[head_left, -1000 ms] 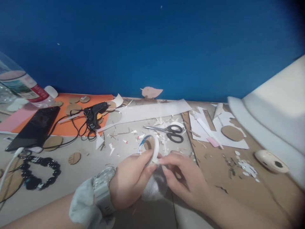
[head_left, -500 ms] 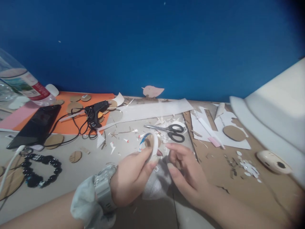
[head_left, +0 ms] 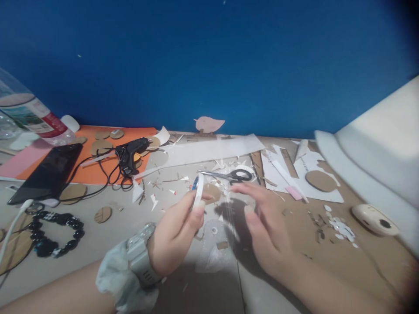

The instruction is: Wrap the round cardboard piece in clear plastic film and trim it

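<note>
A narrow roll of white tape [head_left: 199, 192] with a blue-printed core stands on edge in the fingers of my left hand [head_left: 176, 235]. My right hand [head_left: 268, 231] is held apart from it, thumb and fingers spread, over the tabletop. Just beyond my right fingertips lie dark-handled scissors [head_left: 240, 175], partly covered by them. Below and between my hands is a pale, translucent cutout [head_left: 212, 257] with a small round eye and a bit of brown cardboard on it. A cardboard disc [head_left: 212, 192] lies behind the tape roll.
A black glue gun [head_left: 132, 155] with its cord rests on orange paper [head_left: 91, 172] at left, near a phone [head_left: 47, 172], a bottle [head_left: 39, 117] and a bead bracelet [head_left: 57, 235]. A pink bird cutout [head_left: 209, 124] stands by the blue wall. Paper scraps litter the middle.
My left hand has moved left and slightly down with the tape roll. My right hand has drawn away to the right, its fingers wider apart, uncovering more of the pale cutout.
</note>
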The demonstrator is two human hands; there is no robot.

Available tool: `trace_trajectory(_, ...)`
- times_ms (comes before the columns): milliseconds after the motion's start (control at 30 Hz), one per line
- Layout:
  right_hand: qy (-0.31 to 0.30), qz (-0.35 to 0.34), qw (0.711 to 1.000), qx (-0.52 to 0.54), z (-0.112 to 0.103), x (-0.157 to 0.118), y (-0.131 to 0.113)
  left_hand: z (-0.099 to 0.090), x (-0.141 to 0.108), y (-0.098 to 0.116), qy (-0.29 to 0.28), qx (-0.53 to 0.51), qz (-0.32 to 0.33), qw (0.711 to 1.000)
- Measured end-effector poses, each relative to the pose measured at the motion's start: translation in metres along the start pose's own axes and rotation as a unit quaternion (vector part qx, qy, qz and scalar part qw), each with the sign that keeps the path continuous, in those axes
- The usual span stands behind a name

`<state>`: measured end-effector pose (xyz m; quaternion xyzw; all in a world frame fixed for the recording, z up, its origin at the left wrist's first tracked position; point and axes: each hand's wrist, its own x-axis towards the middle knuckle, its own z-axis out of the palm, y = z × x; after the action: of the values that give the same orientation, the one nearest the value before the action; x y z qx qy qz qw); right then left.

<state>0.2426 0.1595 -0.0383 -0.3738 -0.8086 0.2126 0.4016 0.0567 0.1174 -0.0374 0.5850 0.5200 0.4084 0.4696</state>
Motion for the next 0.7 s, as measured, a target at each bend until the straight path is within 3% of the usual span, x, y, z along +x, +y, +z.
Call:
trace_trajectory(67, 0.045, 0.042, 0.996, -0.068, -0.004, 0.009, 0.000, 0.001, -0.001, -0.001, 0.006, 0.000, -0.002, 1.000)
trace_trajectory(100, 0.020, 0.046, 0.991, -0.121, -0.008, 0.014, 0.000, 0.001, -0.002, -0.001, 0.013, 0.002, -0.001, 1.000)
trace_trajectory(167, -0.114, 0.019, 0.958, -0.261, -0.019, 0.024, 0.002, 0.002, -0.003, -0.001, 0.023, 0.001, 0.012, 1.000)
trace_trajectory(267, -0.182, -0.023, 0.895, -0.406, -0.034, 0.034, 0.008, 0.003, -0.003, -0.002, 0.019, -0.025, 0.041, 0.999)
trace_trajectory(333, -0.189, -0.024, 0.882, -0.431, -0.038, 0.037, 0.014, 0.004, -0.003, -0.002, 0.009, -0.041, 0.048, 0.998)
trace_trajectory(533, -0.199, 0.012, 0.880, -0.430, -0.029, 0.041, 0.036, 0.004, -0.004, -0.003, 0.009, -0.022, 0.043, 0.999)
trace_trajectory(700, -0.224, 0.036, 0.868, -0.443, -0.028, 0.043, 0.036, 0.003, -0.006, -0.002, -0.007, -0.021, 0.026, 0.999)
